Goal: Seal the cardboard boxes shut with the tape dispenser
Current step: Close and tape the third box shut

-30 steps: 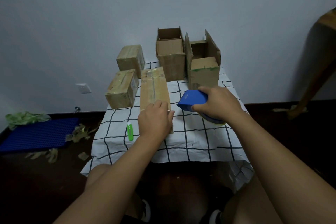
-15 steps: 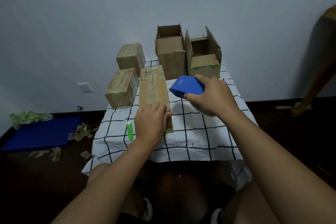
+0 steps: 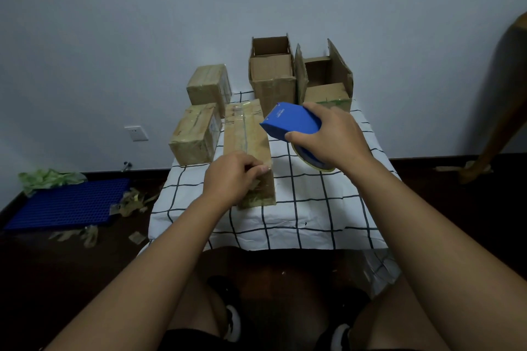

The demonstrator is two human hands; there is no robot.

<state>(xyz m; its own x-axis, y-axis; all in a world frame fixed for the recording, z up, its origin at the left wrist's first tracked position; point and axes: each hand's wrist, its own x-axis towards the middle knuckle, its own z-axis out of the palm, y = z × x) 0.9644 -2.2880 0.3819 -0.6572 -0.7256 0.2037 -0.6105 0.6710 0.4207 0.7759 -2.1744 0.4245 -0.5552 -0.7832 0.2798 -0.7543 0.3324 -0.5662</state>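
Your two arms come up from the bottom of the frame, and your knees and shoes show below the desk [image 3: 285, 225] with its white checked cloth. Your left hand [image 3: 232, 177] is in the middle of the frame, curled down on the near end of the long flat box [image 3: 246, 139], with the fingers pinched at the box's right edge; it looks like it is pressing tape down there, but you cannot quite see the tape end. That long box is the one to care about now. It lies with its long side running away from you, from the middle of the frame up toward the wall. A shiny strip of tape already runs along its top. Your right hand [image 3: 333, 137] is a little higher and to the right, closed tight around the blue tape dispenser [image 3: 291, 122]. The dispenser is held up in the air just beside the right side of the long box, its front end pointing up and left. So your left hand is the nearer one, and the dispenser must go left to reach the box. Left of it sit two shut boxes [image 3: 196, 134]. Farther back, by the wall, stand two open boxes [image 3: 272, 74] with flaps up. They probably need tape next.
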